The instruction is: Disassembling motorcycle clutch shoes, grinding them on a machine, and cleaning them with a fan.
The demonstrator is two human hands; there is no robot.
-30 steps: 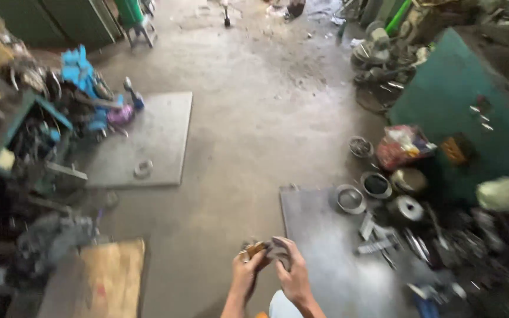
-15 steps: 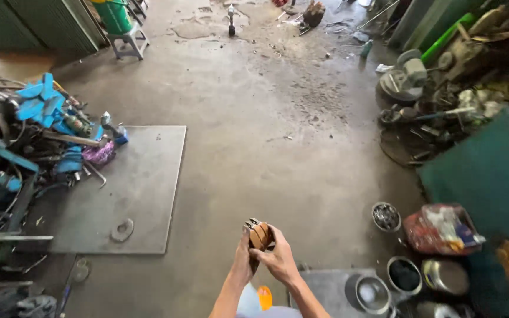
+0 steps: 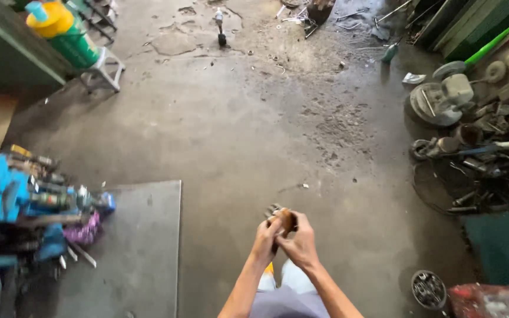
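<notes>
While both hands' grip pinching a small brown part (image 3: 284,220): left hand (image 3: 265,238), right hand (image 3: 301,242), grey metal sheet (image 3: 142,247) left, scrap pile (image 3: 478,147) right.

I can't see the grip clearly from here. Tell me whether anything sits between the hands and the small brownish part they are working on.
Nothing visible does. The left hand and the right hand both close directly on the small brownish part, with its metal end poking out above the fingers. Only bare concrete floor lies around them.

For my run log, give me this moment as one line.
left hand: on small rusty metal part | right hand: same part | under them: concrete floor | left: grey mat
</notes>
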